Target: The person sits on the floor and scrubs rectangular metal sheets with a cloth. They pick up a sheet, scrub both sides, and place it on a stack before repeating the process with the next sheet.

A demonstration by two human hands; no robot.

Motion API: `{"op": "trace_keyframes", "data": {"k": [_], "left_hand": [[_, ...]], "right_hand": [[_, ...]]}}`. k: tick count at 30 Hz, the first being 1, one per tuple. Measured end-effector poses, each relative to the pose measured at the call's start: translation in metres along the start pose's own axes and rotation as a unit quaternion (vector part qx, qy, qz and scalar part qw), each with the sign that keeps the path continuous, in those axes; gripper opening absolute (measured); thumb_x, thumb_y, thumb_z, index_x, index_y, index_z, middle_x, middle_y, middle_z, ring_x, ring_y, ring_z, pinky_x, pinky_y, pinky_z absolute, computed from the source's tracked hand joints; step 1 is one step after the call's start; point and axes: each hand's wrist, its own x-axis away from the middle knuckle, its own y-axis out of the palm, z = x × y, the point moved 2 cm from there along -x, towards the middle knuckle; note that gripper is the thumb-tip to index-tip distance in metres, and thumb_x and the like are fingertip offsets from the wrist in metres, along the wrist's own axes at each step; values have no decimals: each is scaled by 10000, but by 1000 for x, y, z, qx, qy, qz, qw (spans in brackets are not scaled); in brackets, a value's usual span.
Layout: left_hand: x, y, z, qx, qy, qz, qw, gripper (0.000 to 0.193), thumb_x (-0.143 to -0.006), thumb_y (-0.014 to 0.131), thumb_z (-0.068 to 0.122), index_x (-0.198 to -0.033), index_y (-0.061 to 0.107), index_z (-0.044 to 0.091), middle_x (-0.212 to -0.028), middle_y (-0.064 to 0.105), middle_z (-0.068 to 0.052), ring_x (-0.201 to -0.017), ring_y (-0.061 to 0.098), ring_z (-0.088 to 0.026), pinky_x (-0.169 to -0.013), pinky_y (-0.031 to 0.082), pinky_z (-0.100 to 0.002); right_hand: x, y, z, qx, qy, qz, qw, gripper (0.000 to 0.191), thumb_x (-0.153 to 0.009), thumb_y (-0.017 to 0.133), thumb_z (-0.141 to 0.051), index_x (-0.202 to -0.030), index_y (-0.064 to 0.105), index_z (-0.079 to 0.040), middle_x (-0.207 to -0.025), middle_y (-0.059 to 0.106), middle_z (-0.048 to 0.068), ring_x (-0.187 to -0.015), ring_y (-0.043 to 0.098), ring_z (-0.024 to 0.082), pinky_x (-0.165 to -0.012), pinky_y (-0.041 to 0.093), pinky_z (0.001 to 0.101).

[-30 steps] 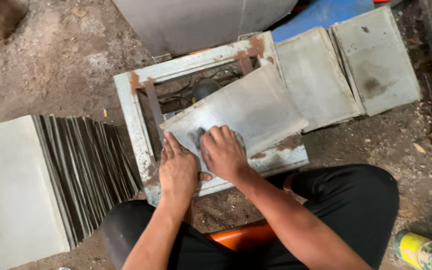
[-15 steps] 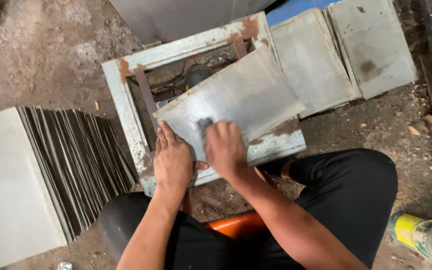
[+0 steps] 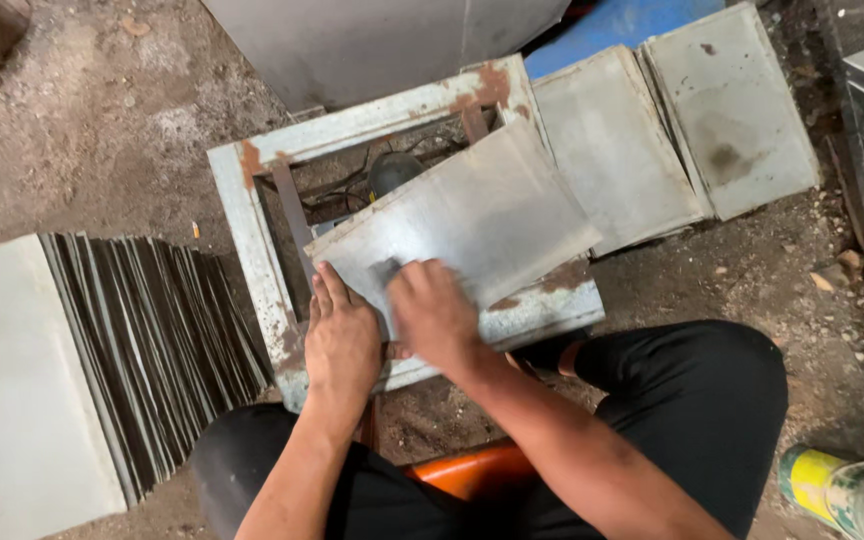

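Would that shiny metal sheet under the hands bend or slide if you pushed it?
The metal sheet looks thin, so it would probably flex a little. It lies flat across a rusty frame, so it likely slides rather than tips. Both hands press it down, left hand and right hand.
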Motion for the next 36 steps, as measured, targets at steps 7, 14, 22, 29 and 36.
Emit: {"op": "trace_keyframes", "data": {"k": [7,14,22,29,36], "left_hand": [[-1,-15,1,40,-39,-139,989,1328,-591,811,634,-1403,266,-264,-1593,105,-382,-1488,258,-413,-1202,286,-398],[2,-23,-3,32,1,-113,993,1322,-613,813,659,-1452,288,-217,-1631,86,-361,-1504,180,-421,-1210,229,-412],[-36,-25,-27,110,28,-104,988,1171,-723,835,465,-1574,175,4,-1676,18,-213,-1526,162,-346,-1233,149,-489],[-51,-27,82,497,-12,49,866,795,-906,660,370,-1583,315,138,-1697,129,-209,-1540,191,-404,-1228,249,-507],[-55,8,168,243,86,108,960,312,-985,635,303,-1245,582,139,-1328,526,-214,-1307,478,-366,-1106,376,-611]], "right_hand": [[-24,-4,142,-116,189,78,972,202,-783,669,-65,-978,620,-40,-1060,576,205,-1039,534,412,-874,437,527],[-6,-69,274,-87,318,25,944,49,-921,675,-69,-962,667,-43,-1108,638,206,-1032,630,343,-930,524,454],[35,-68,186,-596,434,46,674,380,-1083,596,-441,-1081,680,-71,-890,629,96,-785,526,264,-701,417,442],[24,-68,197,-418,282,57,862,554,-1061,619,-495,-1329,632,-10,-1374,658,232,-1269,612,334,-1113,477,464],[20,-33,203,-79,407,-91,905,765,-1064,568,-584,-1382,457,103,-1111,624,412,-1078,601,582,-925,476,595]]}}
